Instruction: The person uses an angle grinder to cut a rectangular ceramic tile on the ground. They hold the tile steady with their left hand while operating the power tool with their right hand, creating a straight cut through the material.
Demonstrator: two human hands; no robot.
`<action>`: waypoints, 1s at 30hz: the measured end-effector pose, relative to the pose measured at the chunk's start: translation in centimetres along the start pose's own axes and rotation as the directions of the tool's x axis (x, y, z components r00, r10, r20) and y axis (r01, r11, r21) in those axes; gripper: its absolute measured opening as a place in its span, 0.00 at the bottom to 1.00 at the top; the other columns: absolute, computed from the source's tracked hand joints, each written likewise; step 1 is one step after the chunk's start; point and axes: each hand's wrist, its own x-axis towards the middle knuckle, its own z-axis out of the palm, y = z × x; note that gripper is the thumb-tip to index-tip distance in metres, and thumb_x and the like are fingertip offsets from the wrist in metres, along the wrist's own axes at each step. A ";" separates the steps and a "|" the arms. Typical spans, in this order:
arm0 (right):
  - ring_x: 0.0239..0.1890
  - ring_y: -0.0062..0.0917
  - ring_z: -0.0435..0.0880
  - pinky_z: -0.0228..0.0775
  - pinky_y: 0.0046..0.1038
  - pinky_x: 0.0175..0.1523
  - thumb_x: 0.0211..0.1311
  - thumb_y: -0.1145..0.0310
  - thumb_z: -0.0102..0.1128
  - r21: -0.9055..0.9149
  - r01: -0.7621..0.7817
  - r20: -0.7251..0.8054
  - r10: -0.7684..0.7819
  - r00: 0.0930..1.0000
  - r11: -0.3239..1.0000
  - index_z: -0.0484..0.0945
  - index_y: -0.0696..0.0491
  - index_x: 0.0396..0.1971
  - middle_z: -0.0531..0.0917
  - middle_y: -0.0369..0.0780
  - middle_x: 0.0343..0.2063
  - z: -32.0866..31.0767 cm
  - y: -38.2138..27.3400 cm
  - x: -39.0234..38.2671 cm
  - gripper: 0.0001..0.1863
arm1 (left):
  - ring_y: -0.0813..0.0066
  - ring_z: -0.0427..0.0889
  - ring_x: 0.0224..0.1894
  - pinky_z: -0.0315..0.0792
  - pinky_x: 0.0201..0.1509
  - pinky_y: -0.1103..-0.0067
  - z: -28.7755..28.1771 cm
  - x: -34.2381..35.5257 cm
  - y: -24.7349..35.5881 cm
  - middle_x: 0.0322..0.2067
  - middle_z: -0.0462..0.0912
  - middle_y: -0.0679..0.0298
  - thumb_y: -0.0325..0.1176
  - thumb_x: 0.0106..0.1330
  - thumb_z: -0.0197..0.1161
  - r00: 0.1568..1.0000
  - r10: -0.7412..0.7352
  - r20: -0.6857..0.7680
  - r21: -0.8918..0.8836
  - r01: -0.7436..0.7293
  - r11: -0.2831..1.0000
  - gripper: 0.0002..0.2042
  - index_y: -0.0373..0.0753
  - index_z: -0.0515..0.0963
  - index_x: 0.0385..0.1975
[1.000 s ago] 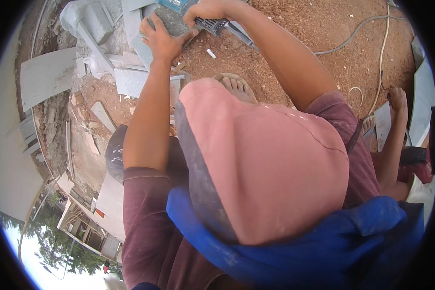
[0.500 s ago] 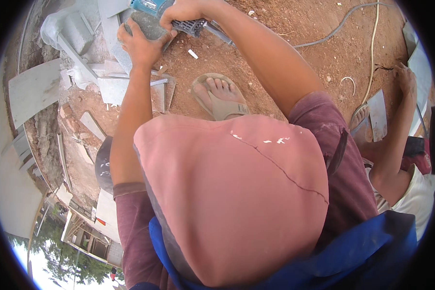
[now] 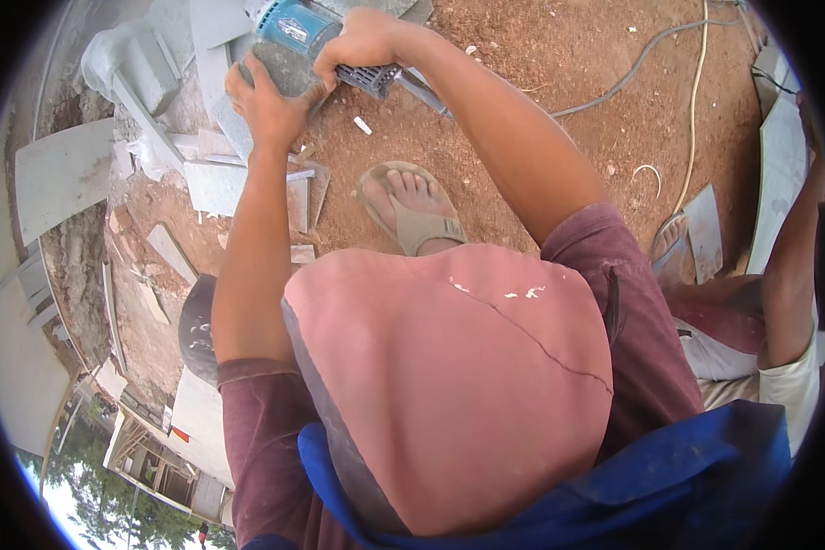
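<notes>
My right hand (image 3: 367,44) is wrapped round the body of a teal and black angle grinder (image 3: 295,25) at the upper edge of the head view. A grey cord runs from its black rear end. The grinder's front end and disc cannot be made out. Under and beside it lies a grey stone tile (image 3: 293,77). My left hand (image 3: 273,103) grips that tile, fingers spread along its left side and thumb at its near right edge, close to the grinder.
Pale tile offcuts (image 3: 215,186) and a dusty plastic-wrapped block (image 3: 142,69) lie on the left. My sandalled foot (image 3: 412,202) stands on reddish soil. Cables (image 3: 632,78) cross the ground at the right, where another person's arm (image 3: 791,257) and leg show. A pink covering (image 3: 458,385) fills the lower middle.
The grinder and both hands sit slightly lower and further right in the picture, as the view has shifted. The other person's arm at the right has moved outward. My grips look the same.
</notes>
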 end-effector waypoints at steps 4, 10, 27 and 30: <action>0.27 0.32 0.87 0.78 0.32 0.32 0.26 0.59 0.79 -0.001 -0.030 -0.019 0.030 0.999 1.000 0.87 0.63 0.21 0.88 0.48 0.27 -0.5 -0.3 -0.4 0.23 | 0.37 0.53 0.76 0.50 0.78 0.47 0.0 0.4 0.6 0.73 0.52 0.39 0.55 0.46 0.87 1.000 -0.005 0.001 -0.007 0.005 1.000 0.63 0.33 0.54 0.77; 0.23 0.32 0.85 0.76 0.32 0.28 0.26 0.63 0.77 0.104 -0.052 0.027 0.049 0.998 0.993 0.85 0.61 0.16 0.87 0.47 0.25 -0.9 -1.2 -0.4 0.18 | 0.37 0.53 0.76 0.51 0.77 0.45 -0.3 0.4 1.3 0.73 0.52 0.40 0.54 0.43 0.88 1.000 -0.025 0.003 0.008 0.025 1.000 0.64 0.35 0.54 0.78; 0.30 0.35 0.86 0.77 0.33 0.35 0.31 0.61 0.79 0.108 -0.071 0.033 0.068 0.997 0.992 0.87 0.62 0.21 0.88 0.49 0.28 -1.2 0.0 -1.7 0.19 | 0.37 0.53 0.78 0.48 0.80 0.48 -1.0 0.0 2.2 0.76 0.50 0.39 0.49 0.43 0.88 0.994 -0.104 0.038 -0.007 0.104 0.995 0.63 0.38 0.52 0.79; 0.29 0.34 0.86 0.76 0.33 0.34 0.31 0.62 0.79 0.064 -0.131 0.060 0.128 0.990 0.989 0.87 0.61 0.20 0.88 0.48 0.27 -1.3 -1.0 -2.0 0.18 | 0.37 0.50 0.79 0.46 0.80 0.47 -0.9 0.0 1.7 0.76 0.51 0.39 0.52 0.42 0.88 0.995 -0.093 0.030 0.003 0.093 0.996 0.65 0.36 0.53 0.79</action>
